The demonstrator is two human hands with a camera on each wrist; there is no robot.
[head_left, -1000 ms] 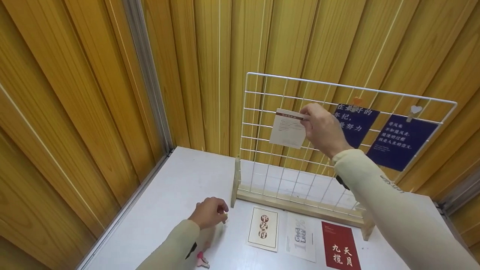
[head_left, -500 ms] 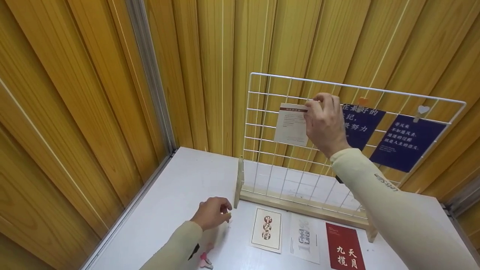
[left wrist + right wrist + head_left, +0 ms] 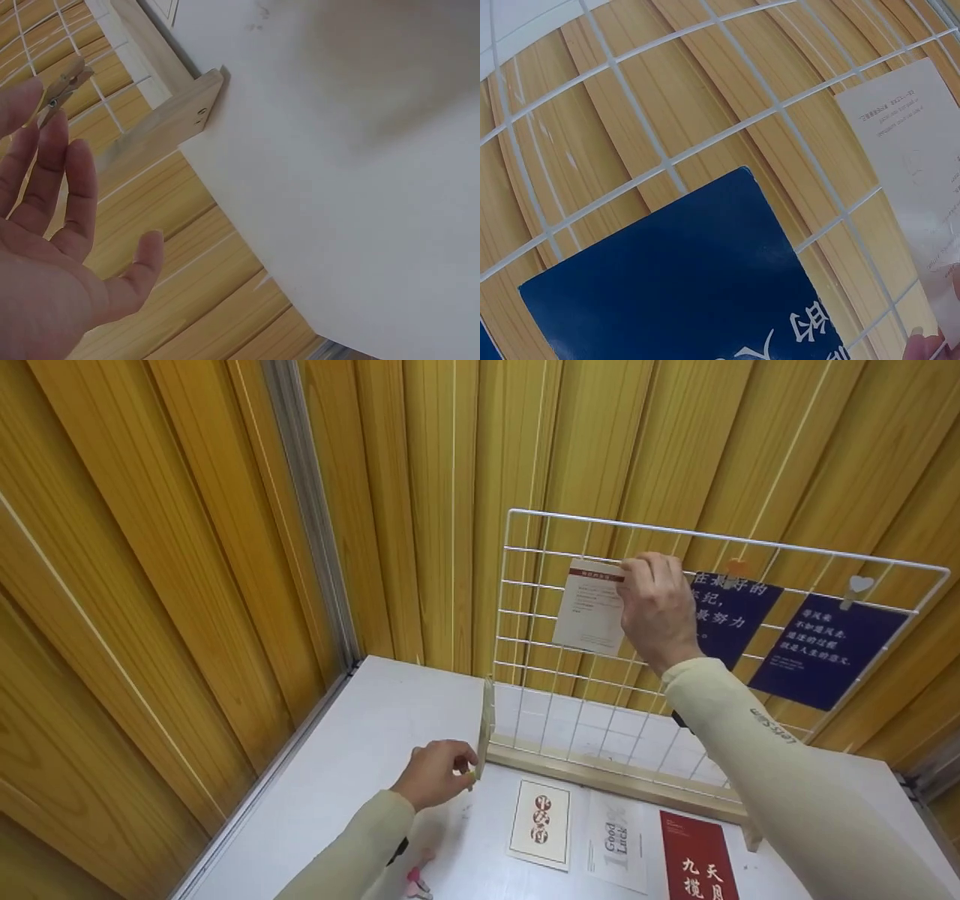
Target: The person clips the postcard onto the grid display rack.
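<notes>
My right hand (image 3: pixel 658 607) holds the top right part of a white card (image 3: pixel 589 611) with a dark red band, up at the white wire grid (image 3: pixel 540 675). The same card (image 3: pixel 911 150) shows at the right of the right wrist view, with fingertips at its lower edge. Between thumb and fingers, my left hand (image 3: pixel 439 772) pinches a small wooden clothespin (image 3: pixel 66 88), low beside the grid's left wooden foot (image 3: pixel 486 727). Right of the card hang two dark blue cards, one under an orange clip (image 3: pixel 737 568), the other under a white heart clip (image 3: pixel 861 585).
On the white table (image 3: pixel 420 697) lie a cream card (image 3: pixel 540 825), a white "Good Luck" card (image 3: pixel 616 840) and a red card (image 3: pixel 697 855) before the grid. A pink clip (image 3: pixel 418 883) lies near the left forearm. Wood-patterned walls (image 3: pixel 420 510) stand behind and left.
The right hand's grip on the white card has shifted, and the card has risen slightly along the grid. My left hand has moved a little right with the clothespin. The head view has shifted slightly.
</notes>
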